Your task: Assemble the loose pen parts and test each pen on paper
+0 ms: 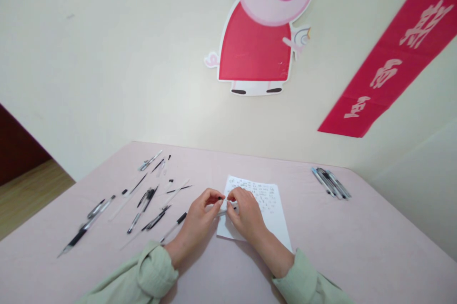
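Note:
My left hand and my right hand meet over the left side of a written sheet of paper, both pinched closed. Between my left thumb and forefinger shows a small black pen part. A whitish, clear pen barrel runs between the two hands, and my right fingers close on it. Fingertips hide most of both pieces, so I cannot tell whether they are joined. Just left of my left wrist lies a pen with a black cap.
Loose pens, refills and caps lie scattered on the left of the pink table, including a black-grip pen. A row of pens lies at the back right. Behind the table, the wall carries a pig cutout and a red banner.

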